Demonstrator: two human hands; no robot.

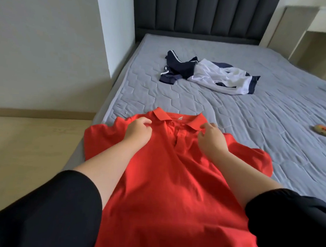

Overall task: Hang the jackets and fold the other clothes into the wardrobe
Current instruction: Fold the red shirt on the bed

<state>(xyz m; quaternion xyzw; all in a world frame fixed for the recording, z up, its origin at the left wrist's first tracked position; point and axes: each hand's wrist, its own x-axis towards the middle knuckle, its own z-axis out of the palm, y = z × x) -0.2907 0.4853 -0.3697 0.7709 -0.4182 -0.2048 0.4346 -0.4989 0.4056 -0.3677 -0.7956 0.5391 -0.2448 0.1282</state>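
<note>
A red polo shirt (166, 180) lies front up on the near part of the grey bed (272, 119), collar pointing away from me, its lower part hanging toward me. My left hand (138, 131) pinches the fabric at the left shoulder beside the collar. My right hand (211, 138) pinches the fabric at the right shoulder. Farther up the bed lies a crumpled navy and white jacket (210, 74).
A small yellow and red object (323, 130) sits on the bed at the right. The dark padded headboard (202, 12) stands at the back. A pale bedside unit (314, 27) is at the far right. Wooden floor (25, 144) runs along the bed's left side.
</note>
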